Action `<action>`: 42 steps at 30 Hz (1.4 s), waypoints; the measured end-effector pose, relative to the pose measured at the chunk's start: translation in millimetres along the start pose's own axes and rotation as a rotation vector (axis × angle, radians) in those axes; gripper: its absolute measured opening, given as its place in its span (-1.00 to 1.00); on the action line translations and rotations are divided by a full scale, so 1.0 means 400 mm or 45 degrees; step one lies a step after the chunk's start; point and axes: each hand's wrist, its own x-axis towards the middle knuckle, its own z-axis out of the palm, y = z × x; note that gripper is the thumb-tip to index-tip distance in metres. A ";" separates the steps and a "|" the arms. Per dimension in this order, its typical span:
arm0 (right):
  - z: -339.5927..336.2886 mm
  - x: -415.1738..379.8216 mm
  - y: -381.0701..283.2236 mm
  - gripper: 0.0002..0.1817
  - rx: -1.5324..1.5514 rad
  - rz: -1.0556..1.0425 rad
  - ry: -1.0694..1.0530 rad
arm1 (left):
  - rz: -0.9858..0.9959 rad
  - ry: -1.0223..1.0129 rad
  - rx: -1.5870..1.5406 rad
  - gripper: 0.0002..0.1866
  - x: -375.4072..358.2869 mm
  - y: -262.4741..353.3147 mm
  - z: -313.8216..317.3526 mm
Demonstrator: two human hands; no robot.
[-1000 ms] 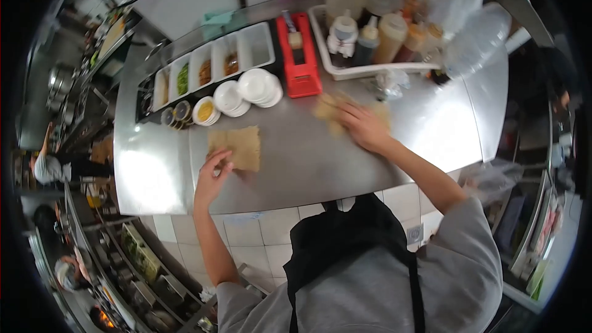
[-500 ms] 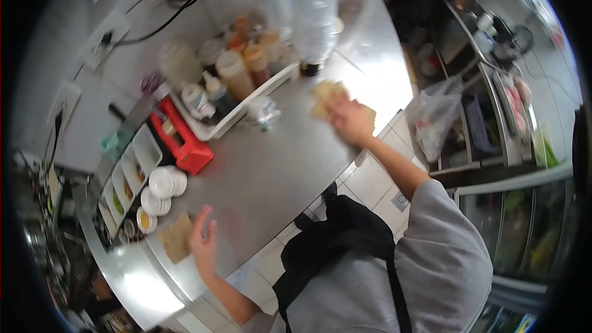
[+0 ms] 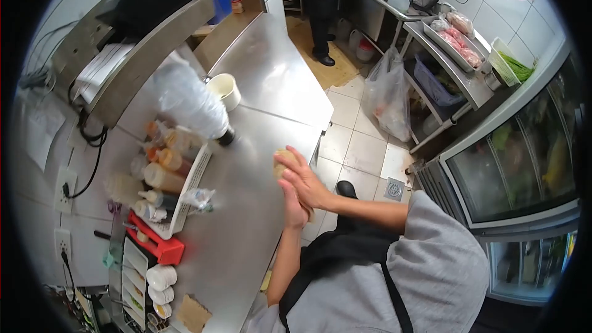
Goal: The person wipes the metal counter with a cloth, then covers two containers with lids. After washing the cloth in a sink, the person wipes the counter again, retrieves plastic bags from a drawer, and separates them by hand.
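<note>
Clasping the cloth (image 3: 283, 164) between them, your right hand (image 3: 307, 186) slightly curved and left hand (image 3: 295, 207) partly hidden meet at the near edge of the worktop (image 3: 231, 228), the cloth bunched and showing at both ends.

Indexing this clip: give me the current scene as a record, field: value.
left hand: left hand against right hand, tan wipe held between them
wipe material: cannot tell, cloth or paper
hands' location: by the edge of the steel counter
second wipe: flat tan square on the counter, beside white bowls, untouched
crate: white crate holding bottles
also on counter: red holder, white mug
background: another person in dark clothes, near a sink
</note>
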 end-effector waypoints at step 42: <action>-2.351 0.934 1.614 -0.32 -1.814 1.009 -0.197 | -0.458 0.738 1.355 -0.35 0.941 -0.560 0.391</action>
